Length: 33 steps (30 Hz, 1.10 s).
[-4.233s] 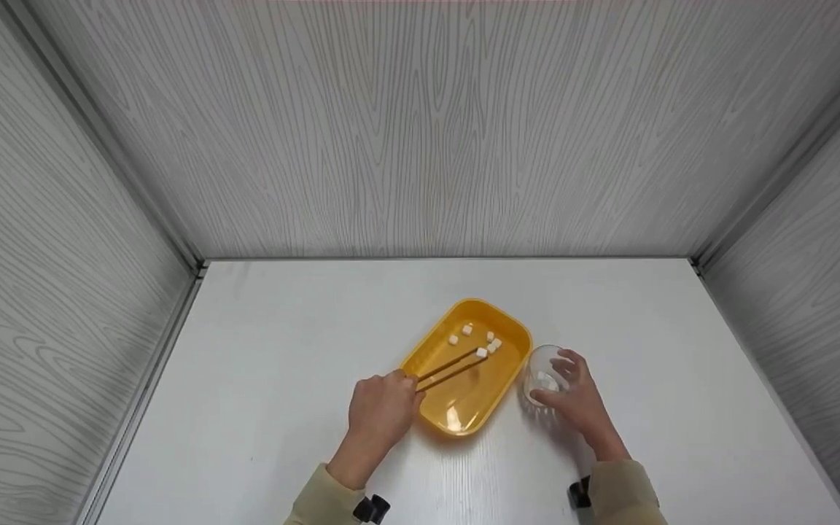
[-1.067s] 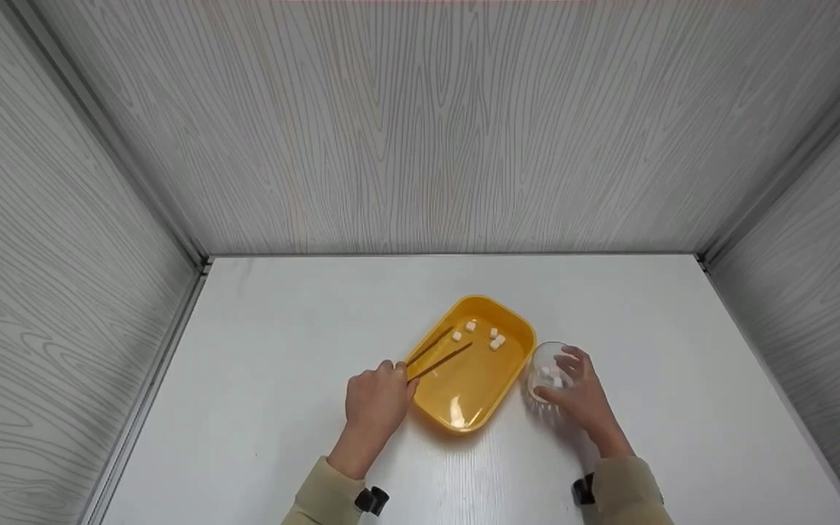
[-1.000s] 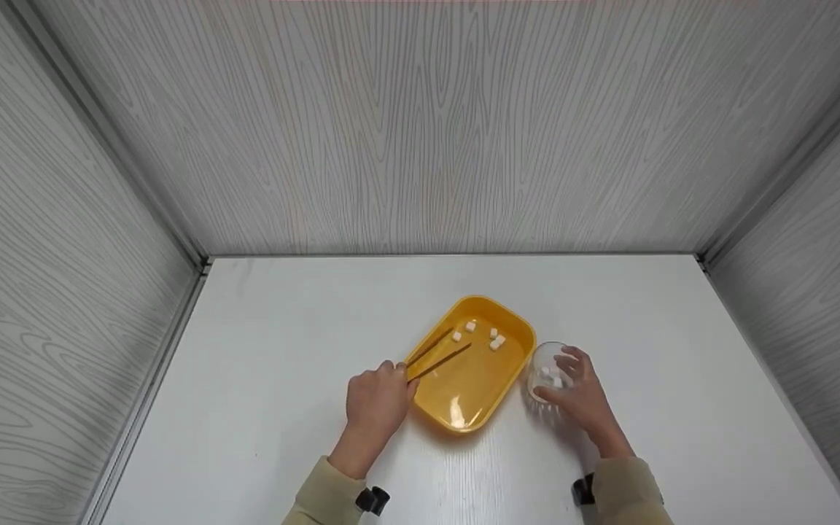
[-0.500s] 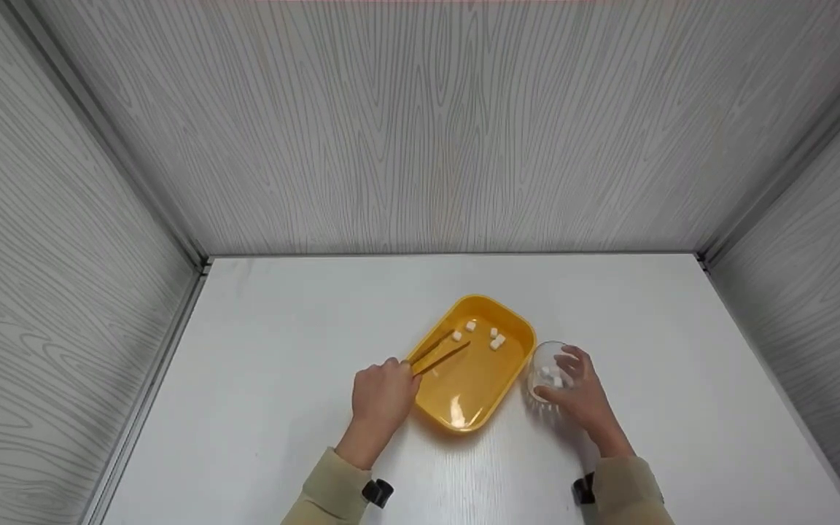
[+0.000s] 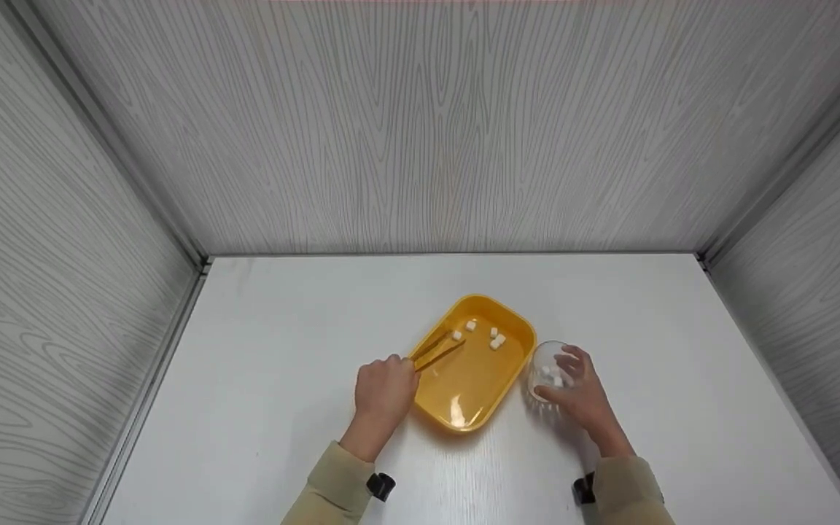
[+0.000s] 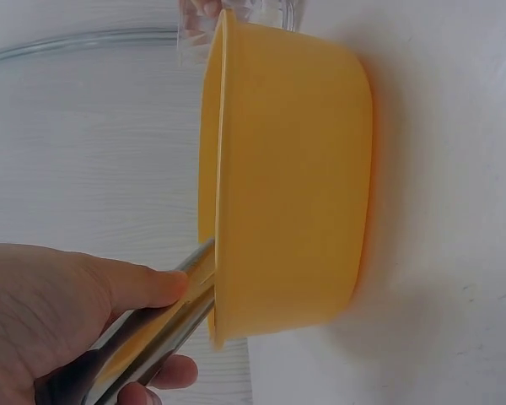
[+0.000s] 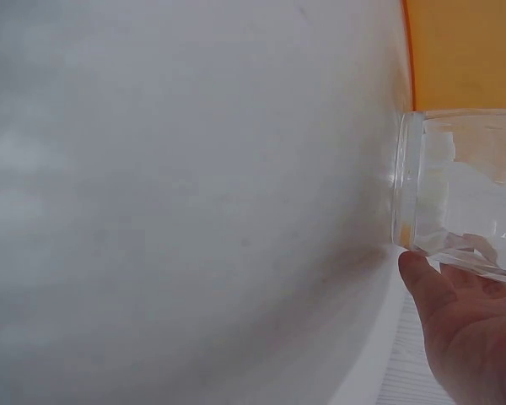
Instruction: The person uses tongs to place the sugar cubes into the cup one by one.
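Observation:
My left hand (image 5: 385,390) grips a pair of long metal tweezers (image 5: 440,355), thumb on one side and fingers on the other in the left wrist view. Their tips reach into the yellow tray (image 5: 515,364), parted on either side of a small white cube (image 5: 457,335), with nothing pinched between them. More white cubes (image 5: 497,342) lie toward the tray's far right end. On the right, my right hand (image 5: 582,397) curves its thumb and fingers round a clear glass (image 5: 553,351). A few white cubes (image 5: 551,377) sit at the bottom of that glass.
The tray and the glass stand close together on a white table (image 5: 289,335). Grey wood-grain panels (image 5: 420,131) wall in the table at the back and both sides. In the left wrist view the tray's tall side wall (image 6: 295,177) rises beside the tweezers.
Earlier the tweezers pinched a white cube; that cube is out of them, and more cubes show in the glass. Lately the tweezers' tips have drawn closer together near the left cube.

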{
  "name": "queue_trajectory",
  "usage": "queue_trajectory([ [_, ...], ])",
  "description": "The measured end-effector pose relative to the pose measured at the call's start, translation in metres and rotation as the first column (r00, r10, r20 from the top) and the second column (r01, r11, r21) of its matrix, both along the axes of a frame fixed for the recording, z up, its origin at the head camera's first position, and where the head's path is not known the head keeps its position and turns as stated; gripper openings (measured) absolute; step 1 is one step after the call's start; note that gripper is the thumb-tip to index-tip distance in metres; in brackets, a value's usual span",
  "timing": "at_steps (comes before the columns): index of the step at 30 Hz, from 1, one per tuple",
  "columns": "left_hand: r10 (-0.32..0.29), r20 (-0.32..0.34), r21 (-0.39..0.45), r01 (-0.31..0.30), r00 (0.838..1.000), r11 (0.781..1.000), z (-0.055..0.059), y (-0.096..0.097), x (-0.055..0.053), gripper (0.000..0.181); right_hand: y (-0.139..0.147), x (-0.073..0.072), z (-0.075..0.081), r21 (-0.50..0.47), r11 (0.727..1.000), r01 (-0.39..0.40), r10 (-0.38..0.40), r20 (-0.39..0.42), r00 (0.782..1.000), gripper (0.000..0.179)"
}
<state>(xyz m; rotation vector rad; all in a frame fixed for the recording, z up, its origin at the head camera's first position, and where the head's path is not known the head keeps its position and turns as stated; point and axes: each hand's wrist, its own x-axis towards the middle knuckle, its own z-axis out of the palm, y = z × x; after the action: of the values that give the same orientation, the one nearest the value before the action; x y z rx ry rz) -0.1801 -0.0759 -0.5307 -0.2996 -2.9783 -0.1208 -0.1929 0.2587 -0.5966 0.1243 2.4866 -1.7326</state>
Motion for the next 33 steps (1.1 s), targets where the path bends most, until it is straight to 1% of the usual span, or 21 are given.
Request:
queue_trajectory([
  [2,-0.001,0.001,0.001,0.001,1.0,1.0,0.0,0.001,-0.001,0.024,0.0,0.0,0.0,0.0,1.0,0.002,-0.002,0.001,1.0,0.096],
  [6,-0.014,-0.023,0.006,0.014,1.0,1.0,-0.002,0.001,-0.004,0.021,0.0,0.0,0.0,-0.001,1.0,0.002,-0.002,-0.003,1.0,0.096],
  [9,-0.034,-0.061,0.004,0.034,0.998,0.999,-0.004,0.001,-0.005,0.021,0.0,0.0,0.0,-0.012,1.0,-0.004,0.004,-0.001,1.0,0.096],
  [14,-0.05,-0.098,-0.019,0.049,0.994,0.999,-0.006,0.001,-0.005,0.023,0.0,0.001,0.0,-0.018,1.0,-0.006,0.007,0.01,1.0,0.096],
  [20,-0.054,-0.101,-0.029,0.051,0.993,0.998,-0.009,0.001,-0.007,0.017,0.0,0.001,0.0,-0.002,1.0,0.001,-0.001,0.007,1.0,0.097],
  [27,-0.047,-0.076,-0.056,0.043,0.996,0.997,-0.008,0.002,-0.009,0.015,0.0,0.0,-0.001,0.012,1.0,0.002,-0.002,0.003,1.0,0.096],
  [33,-0.056,-0.089,-0.062,0.051,0.994,0.997,-0.01,0.0,-0.009,0.015,0.001,0.0,-0.001,0.0,1.0,0.0,0.0,-0.004,1.0,0.095],
])
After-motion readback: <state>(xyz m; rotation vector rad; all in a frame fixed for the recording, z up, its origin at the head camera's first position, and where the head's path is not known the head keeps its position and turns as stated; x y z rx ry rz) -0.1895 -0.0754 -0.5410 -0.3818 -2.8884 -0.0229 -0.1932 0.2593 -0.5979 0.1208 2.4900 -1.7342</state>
